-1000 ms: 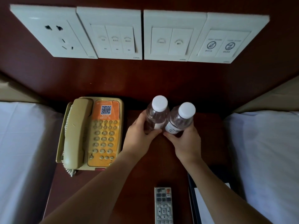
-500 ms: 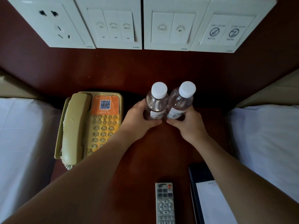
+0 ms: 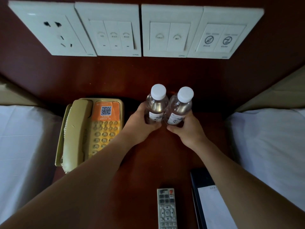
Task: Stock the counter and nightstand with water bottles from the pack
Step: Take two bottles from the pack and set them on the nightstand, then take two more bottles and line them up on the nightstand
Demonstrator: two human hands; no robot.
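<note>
Two bottles' bases hidden by fingers.

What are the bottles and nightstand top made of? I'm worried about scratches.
Bottles: clear plastic, seemingly, see-through with highlights, white matte caps and paper-like labels. Nightstand: dark reddish wood or veneer, apparently; its smooth, faintly glossy finish leaves this open.

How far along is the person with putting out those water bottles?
Nearly done at the nightstand: the left hand holds the left bottle and the right hand the right bottle, upright, side by side beside the telephone. Letting go remains. The counter and pack are out of view.
</note>
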